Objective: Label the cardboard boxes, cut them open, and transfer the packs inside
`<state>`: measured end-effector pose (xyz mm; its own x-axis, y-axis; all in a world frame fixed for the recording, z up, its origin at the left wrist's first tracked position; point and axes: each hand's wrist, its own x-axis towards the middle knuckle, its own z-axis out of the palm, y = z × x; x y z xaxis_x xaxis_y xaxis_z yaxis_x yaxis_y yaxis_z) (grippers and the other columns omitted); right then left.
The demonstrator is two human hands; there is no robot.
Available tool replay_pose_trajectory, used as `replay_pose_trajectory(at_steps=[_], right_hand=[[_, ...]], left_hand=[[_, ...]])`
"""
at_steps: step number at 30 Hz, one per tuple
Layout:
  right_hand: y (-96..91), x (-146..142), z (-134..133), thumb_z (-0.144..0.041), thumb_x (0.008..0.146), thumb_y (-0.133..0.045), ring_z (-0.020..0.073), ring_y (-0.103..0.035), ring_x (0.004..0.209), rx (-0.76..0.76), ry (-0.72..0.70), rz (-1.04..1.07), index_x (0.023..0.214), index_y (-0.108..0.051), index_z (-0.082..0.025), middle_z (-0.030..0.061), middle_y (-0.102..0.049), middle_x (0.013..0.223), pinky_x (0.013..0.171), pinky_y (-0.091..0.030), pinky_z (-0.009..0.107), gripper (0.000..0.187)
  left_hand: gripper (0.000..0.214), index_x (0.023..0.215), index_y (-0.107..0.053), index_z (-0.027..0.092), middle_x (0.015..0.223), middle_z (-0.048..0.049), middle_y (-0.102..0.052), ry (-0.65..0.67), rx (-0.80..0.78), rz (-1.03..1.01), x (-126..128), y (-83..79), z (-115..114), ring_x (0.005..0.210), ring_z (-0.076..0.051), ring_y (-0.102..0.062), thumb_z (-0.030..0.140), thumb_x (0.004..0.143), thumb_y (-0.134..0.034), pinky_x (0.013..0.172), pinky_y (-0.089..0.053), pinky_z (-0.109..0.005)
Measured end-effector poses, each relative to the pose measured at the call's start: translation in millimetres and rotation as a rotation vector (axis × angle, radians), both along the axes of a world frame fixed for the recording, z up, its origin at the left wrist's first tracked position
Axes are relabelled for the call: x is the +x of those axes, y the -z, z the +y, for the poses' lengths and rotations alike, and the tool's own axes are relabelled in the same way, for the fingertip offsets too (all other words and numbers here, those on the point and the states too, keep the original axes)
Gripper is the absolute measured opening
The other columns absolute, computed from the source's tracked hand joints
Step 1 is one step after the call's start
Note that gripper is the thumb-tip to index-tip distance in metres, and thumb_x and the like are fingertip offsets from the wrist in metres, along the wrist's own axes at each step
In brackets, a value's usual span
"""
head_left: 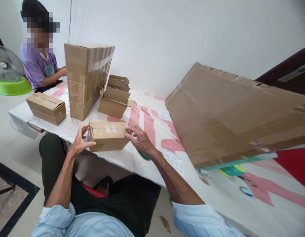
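Observation:
A small taped cardboard box [108, 135] sits near the front edge of the table [152, 130], which is covered by a white and pink cloth. My left hand [79, 141] grips its left end, with fingers curled round the corner. On the box's right end rests my right hand [140, 140], with fingers pressed on the top edge. A green tape roll [144, 155] peeks out under my right wrist.
A tall stack of taped boxes [85, 79] stands further back, beside several open boxes [115, 102] and a closed box [46, 107]. A large flat carton [231, 115] lies tilted on the right. A person in a purple shirt [40, 67] sits at the far end, near a fan [6, 65].

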<state>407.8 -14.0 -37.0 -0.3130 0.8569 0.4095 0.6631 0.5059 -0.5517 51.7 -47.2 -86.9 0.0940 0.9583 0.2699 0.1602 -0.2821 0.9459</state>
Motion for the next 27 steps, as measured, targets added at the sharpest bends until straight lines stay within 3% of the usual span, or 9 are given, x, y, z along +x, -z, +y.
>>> replay_pose_trajectory(at_steps=[4,7,10,13,16,18,21,24,27], right_hand=[[19.0,11,-1,-0.036,0.107,-0.05,0.027,-0.07,0.106,-0.099,0.307,-0.17,0.118,-0.072,-0.018,0.0151,-0.071,0.121,0.091,-0.055,0.039,0.031],[38.4,25,-17,-0.04,0.106,-0.054,0.0329,-0.068,0.118,-0.337,0.556,-0.496,0.121,-0.071,-0.013,0.0205,-0.07,0.127,0.094,-0.052,0.042,0.034],[56.0,37,-35,-0.043,0.105,-0.056,0.0362,-0.065,0.125,-0.528,0.641,-0.702,0.122,-0.071,-0.01,0.0241,-0.068,0.132,0.096,-0.05,0.042,0.039],[62.5,44,-43,-0.037,0.107,-0.051,0.0331,-0.065,0.124,-0.498,0.639,-0.681,0.119,-0.071,-0.012,0.0219,-0.07,0.128,0.094,-0.049,0.039,0.034],[49.7,46,-37,-0.037,0.107,-0.044,0.0309,-0.068,0.111,-0.344,0.718,-0.434,0.116,-0.07,-0.013,0.02,-0.072,0.118,0.088,-0.049,0.038,0.036],[29.7,40,-29,-0.043,0.106,-0.041,0.0294,-0.068,0.101,-0.192,0.662,-0.184,0.11,-0.071,-0.015,0.0166,-0.073,0.108,0.084,-0.05,0.038,0.041],[-10.4,17,-18,-0.054,0.101,-0.047,0.0264,-0.067,0.089,-0.107,0.303,0.094,0.102,-0.074,-0.018,0.0102,-0.075,0.096,0.078,-0.052,0.036,0.046],[-48.3,-20,-13,-0.056,0.098,-0.057,0.024,-0.069,0.086,-0.137,-0.013,0.135,0.105,-0.08,-0.02,0.0073,-0.079,0.098,0.076,-0.052,0.034,0.044],[-72.7,-50,-6,-0.051,0.096,-0.063,0.0229,-0.071,0.086,-0.107,-0.158,0.061,0.1,-0.083,-0.021,0.007,-0.082,0.099,0.076,-0.051,0.033,0.037]], left_hand=[[0.087,0.136,-0.051,0.027,0.156,-0.0201,-0.058,0.028,0.014,0.07,2,-15.4,8,0.153,-0.041,-0.05,0.046,0.064,-0.096,0.109,-0.05,-0.056],[0.083,0.132,-0.052,0.025,0.152,-0.0173,-0.061,0.042,0.027,0.139,3,-26.8,8,0.148,-0.041,-0.055,0.046,0.064,-0.095,0.108,-0.051,-0.055],[0.082,0.129,-0.052,0.025,0.15,-0.016,-0.061,0.045,0.047,0.185,4,-34.4,7,0.145,-0.041,-0.056,0.045,0.063,-0.096,0.106,-0.052,-0.053],[0.078,0.126,-0.053,0.024,0.146,-0.0154,-0.063,0.05,0.052,0.202,3,-38.6,8,0.143,-0.041,-0.058,0.047,0.064,-0.095,0.105,-0.053,-0.052],[0.071,0.121,-0.056,0.024,0.141,-0.0139,-0.065,0.081,0.048,0.209,0,-40.9,14,0.14,-0.04,-0.059,0.049,0.066,-0.094,0.104,-0.054,-0.052],[0.069,0.118,-0.057,0.024,0.139,-0.0127,-0.066,0.111,0.042,0.213,-3,-41.2,20,0.14,-0.04,-0.059,0.049,0.065,-0.094,0.104,-0.053,-0.053],[0.071,0.122,-0.061,0.024,0.144,-0.0122,-0.062,0.142,0.035,0.207,-7,-38.5,27,0.14,-0.039,-0.058,0.048,0.064,-0.094,0.105,-0.054,-0.054],[0.078,0.132,-0.062,0.026,0.15,-0.0116,-0.056,0.148,0.028,0.184,-9,-33.1,30,0.141,-0.039,-0.055,0.047,0.064,-0.094,0.106,-0.054,-0.054],[0.084,0.14,-0.062,0.028,0.153,-0.0112,-0.053,0.155,0.032,0.181,-10,-28.4,31,0.143,-0.039,-0.053,0.045,0.065,-0.095,0.108,-0.054,-0.054]])
